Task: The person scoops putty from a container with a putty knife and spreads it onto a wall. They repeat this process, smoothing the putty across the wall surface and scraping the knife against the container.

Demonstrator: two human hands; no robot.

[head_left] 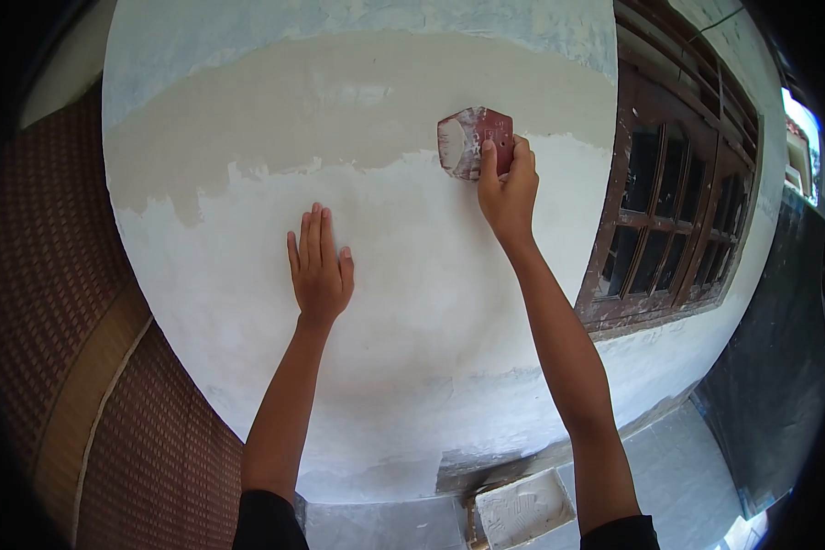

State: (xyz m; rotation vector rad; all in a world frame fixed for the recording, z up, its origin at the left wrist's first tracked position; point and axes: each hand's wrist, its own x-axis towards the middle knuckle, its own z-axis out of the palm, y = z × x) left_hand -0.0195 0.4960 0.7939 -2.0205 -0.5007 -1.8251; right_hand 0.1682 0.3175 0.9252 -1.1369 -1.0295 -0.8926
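1. While pressed to the wall, gripped in the right hand: putty knife, with a reddish blade smeared with white filler and its broad edge turned left.
2. Right hand: closed on the right side of the putty knife, one finger stretched up along the back of the blade, the rest curled round the edge; arm raised and extended far.
3. Left hand: open, holding nothing, fingers straight and close together, palm flat on the white coat; left of the putty knife and lower, well apart from it.
4. Wall, far: smooth white coat over the lower part, grey-beige band above it, pale blue strip at the top; putty knife set just at the ragged border between white and grey-beige.
5. Window, right: dark wooden frame with many small panes, paint-spattered, just beside the right forearm.
6. Tray, near, at the foot of the wall: shallow, rectangular, coated with white residue; placed between the two arms, closer to the right one.
7. Patterned surface, left: reddish-brown, small repeating grid, bordering the wall.
8. Floor, near right: grey slabs below the window.
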